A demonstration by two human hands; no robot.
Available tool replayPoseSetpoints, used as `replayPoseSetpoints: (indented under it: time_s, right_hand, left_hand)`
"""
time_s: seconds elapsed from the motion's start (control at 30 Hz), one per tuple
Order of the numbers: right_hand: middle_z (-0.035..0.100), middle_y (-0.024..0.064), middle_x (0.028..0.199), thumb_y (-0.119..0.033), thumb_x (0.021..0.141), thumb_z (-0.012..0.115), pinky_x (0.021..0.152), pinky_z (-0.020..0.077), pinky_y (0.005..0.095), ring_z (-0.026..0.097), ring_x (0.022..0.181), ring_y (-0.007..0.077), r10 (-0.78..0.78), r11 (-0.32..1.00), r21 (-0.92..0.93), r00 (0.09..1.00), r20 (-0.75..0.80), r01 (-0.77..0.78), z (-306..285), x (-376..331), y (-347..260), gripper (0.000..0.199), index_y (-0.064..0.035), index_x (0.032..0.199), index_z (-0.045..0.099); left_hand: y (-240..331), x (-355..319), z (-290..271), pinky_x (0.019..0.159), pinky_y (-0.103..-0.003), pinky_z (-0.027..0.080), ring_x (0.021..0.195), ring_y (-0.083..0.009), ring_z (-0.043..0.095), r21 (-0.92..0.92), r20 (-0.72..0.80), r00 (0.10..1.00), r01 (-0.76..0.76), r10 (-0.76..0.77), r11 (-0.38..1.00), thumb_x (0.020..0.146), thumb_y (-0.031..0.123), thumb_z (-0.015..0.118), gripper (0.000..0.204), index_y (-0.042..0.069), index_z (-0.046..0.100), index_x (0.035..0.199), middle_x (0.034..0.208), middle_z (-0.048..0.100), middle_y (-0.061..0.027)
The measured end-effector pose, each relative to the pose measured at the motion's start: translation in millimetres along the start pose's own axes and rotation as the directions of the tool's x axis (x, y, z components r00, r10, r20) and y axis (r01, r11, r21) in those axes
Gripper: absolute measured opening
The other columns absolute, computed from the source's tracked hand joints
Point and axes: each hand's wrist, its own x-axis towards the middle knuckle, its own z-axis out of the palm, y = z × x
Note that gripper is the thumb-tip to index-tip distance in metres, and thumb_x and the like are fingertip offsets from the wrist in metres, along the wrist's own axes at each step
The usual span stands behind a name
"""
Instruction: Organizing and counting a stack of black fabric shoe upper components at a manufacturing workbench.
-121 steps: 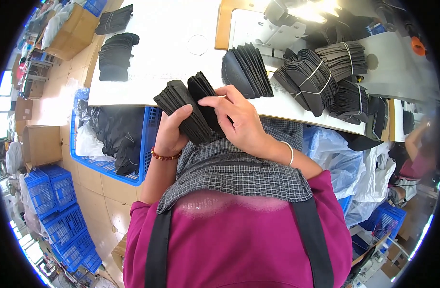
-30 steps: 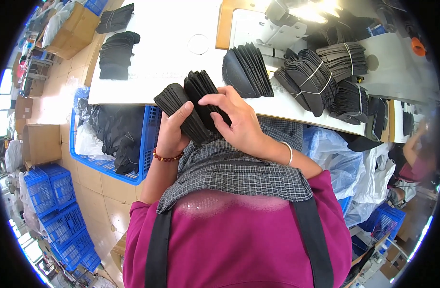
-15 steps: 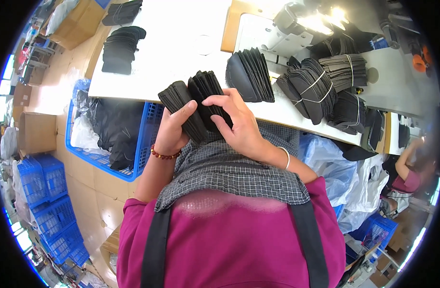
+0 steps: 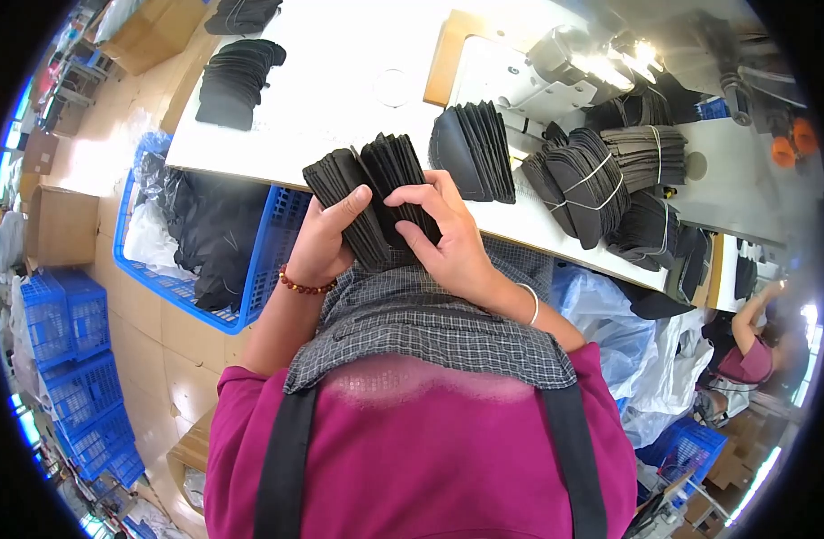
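Observation:
A thick stack of black cut fabric pieces [image 4: 362, 193] is held upright at the near edge of the white worktable [image 4: 340, 81]. My left hand [image 4: 322, 242] grips the stack from the left, thumb across its front. My right hand [image 4: 443, 238] holds the right part of the same stack, fingers fanning the pieces apart. Just beyond, a fanned pile of black pieces [image 4: 473, 153] lies on the table.
Banded bundles of black pieces [image 4: 600, 175] lie to the right by a white sewing machine [image 4: 537, 76]. More black stacks [image 4: 232, 76] sit at the table's far left. A blue crate of dark fabric [image 4: 205, 242] stands on the floor left. Another person [image 4: 753, 350] sits at right.
The stack stays in both hands while my right fingers shift along its pieces. The view has tilted slightly.

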Motion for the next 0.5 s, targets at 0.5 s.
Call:
replayPoseSetpoints:
  time_s: [0.5]
  right_hand:
    - [0.053, 0.0164, 0.123, -0.019, 0.082, 0.082, 0.081, 0.0557, 0.0425, 0.066, 0.099, 0.035, -0.048, 0.981, -0.186, 0.999, 0.009, 0.049, 1, -2, -1, 0.027, -0.0157, 0.104, 0.066]
  left_hand:
    - [-3, 0, 3, 0.084, -0.035, 0.062, 0.104, -0.0187, 0.07, -0.012, 0.039, 0.999, -0.029, 0.03, 0.999, 0.102, 0.014, 0.065, 0.03, 0.0, 0.059, 0.127, 0.117, 0.068, -0.0108]
